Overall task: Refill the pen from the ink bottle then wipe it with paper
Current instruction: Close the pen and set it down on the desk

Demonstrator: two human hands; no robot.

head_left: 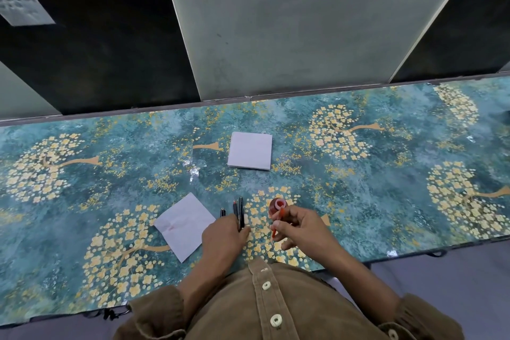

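Note:
A small open ink bottle (278,206) with red ink stands on the table near the front edge. My right hand (300,226) pinches a thin orange refill tube (277,225) just in front of the bottle. My left hand (225,237) rests over several dark pen parts (239,214) lying side by side left of the bottle; its fingers curl around their near ends. A creased white paper (183,225) lies flat just left of that hand.
A stack of white paper squares (249,154) lies farther back at the table's middle. The table (386,188) wears a glossy teal cloth with gold trees. A wall with dark and pale panels rises behind its far edge.

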